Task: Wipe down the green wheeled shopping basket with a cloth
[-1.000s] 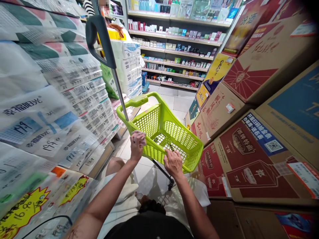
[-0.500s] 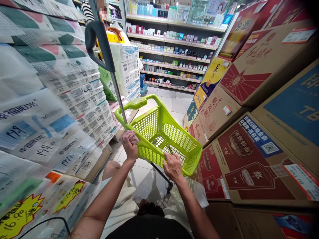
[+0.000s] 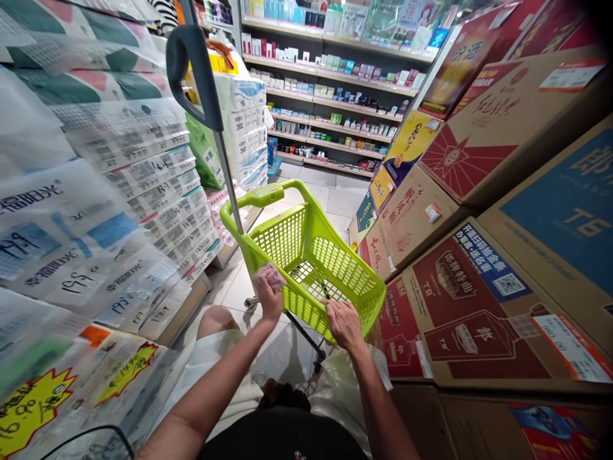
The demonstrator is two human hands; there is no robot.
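A lime-green shopping basket (image 3: pixel 330 262) with latticed walls sits tilted on a wheeled frame in the middle of the aisle. My left hand (image 3: pixel 272 300) is closed on a crumpled pinkish cloth (image 3: pixel 269 276), pressed against the basket's near side wall. Further right, my right hand (image 3: pixel 343 324) grips the near rim, fingers bent over the edge. Nothing lies inside the basket. A metal pole with a dark grey loop handle (image 3: pixel 194 83) rises from the basket's left corner.
Stacked packs of tissue paper (image 3: pixel 143 191) with price tags line the left side. Printed cartons (image 3: pixel 460 306) are piled along the right. Shelves of small boxed goods (image 3: pixel 330 89) stand at the far end, beyond a tiled floor (image 3: pixel 316 195). A person's striped sleeve (image 3: pixel 163 16) shows at upper left.
My left hand has moved right and slightly down with the cloth, along the basket's near side. My right hand has shifted a little right on the rim.
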